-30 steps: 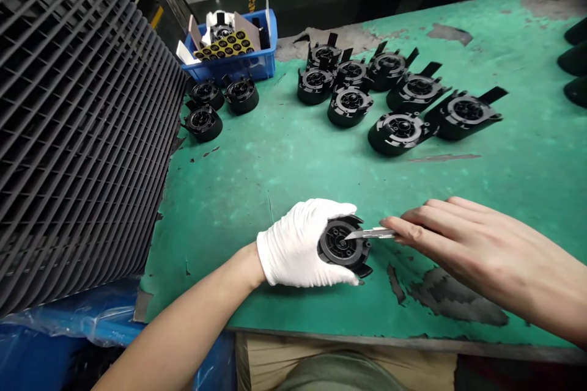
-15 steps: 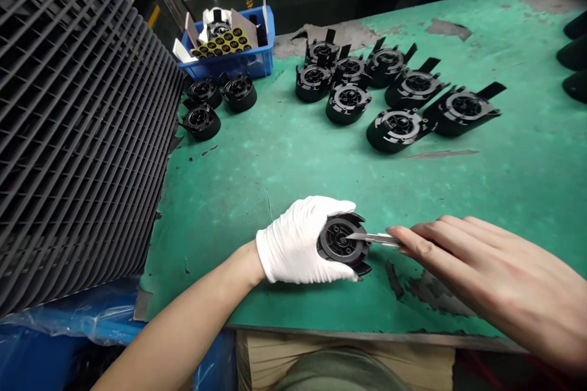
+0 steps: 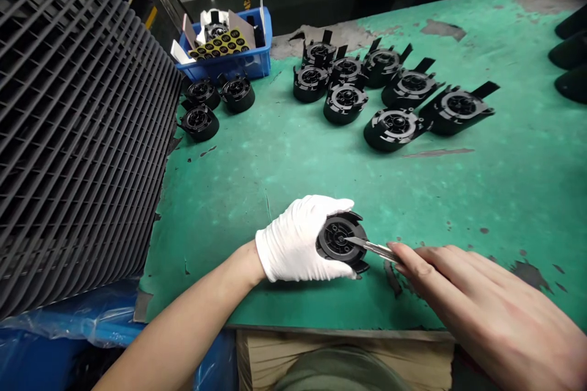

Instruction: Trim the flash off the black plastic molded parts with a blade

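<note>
My left hand point(image 3: 298, 241), in a white glove, is wrapped round a black round plastic part point(image 3: 334, 243) near the front of the green table. The part's ribbed round face is turned up and toward the right, with curved tabs along its edge. Bare, my right hand point(image 3: 477, 299) grips a scalpel point(image 3: 373, 247) by its metal handle. The blade points left and its tip lies over the centre of the part's face; whether it touches the plastic I cannot tell. Most of the right fingers are hidden beneath the hand.
Several black housings point(image 3: 346, 102) stand at the back of the green table point(image 3: 284, 165). Three more point(image 3: 199, 122) sit by a blue bin point(image 3: 224, 67) holding a yellow sticker sheet point(image 3: 220, 46). A dark slatted rack point(image 3: 82, 134) rises at the left. Dark pieces point(image 3: 571, 55) lie far right.
My right hand has dropped slightly, so the scalpel slants more, its handle end lower than before. The left hand keeps its hold on the black part. The whole view has shifted a little.
</note>
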A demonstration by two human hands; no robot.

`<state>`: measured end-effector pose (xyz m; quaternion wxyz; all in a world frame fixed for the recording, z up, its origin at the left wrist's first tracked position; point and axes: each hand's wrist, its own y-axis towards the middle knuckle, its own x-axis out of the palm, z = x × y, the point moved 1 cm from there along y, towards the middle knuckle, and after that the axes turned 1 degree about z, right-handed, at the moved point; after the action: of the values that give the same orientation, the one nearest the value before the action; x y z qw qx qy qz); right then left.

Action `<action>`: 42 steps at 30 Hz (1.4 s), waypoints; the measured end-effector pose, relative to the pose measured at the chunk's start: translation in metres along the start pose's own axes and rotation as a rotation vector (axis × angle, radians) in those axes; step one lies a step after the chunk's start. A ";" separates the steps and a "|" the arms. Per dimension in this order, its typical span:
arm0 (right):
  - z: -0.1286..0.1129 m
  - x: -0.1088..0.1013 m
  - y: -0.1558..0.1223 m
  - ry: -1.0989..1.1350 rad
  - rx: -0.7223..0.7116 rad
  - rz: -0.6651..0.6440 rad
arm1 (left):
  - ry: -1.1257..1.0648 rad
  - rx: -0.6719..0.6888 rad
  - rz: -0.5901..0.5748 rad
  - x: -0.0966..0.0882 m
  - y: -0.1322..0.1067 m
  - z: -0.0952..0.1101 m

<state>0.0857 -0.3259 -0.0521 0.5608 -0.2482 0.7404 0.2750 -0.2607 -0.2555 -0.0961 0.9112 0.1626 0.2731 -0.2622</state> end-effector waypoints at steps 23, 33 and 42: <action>0.004 0.014 0.005 0.157 0.048 0.123 | 0.098 0.034 -0.009 -0.001 0.009 0.001; 0.016 -0.005 0.024 -0.025 0.032 0.168 | 0.053 -0.063 0.029 0.011 0.009 0.008; 0.022 -0.006 0.020 -0.115 -0.044 0.147 | 0.114 0.069 0.072 0.014 0.006 0.006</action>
<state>0.0887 -0.2964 -0.0485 0.5752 -0.1891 0.7169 0.3456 -0.2444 -0.2585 -0.0989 0.8968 0.2182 0.3093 -0.2289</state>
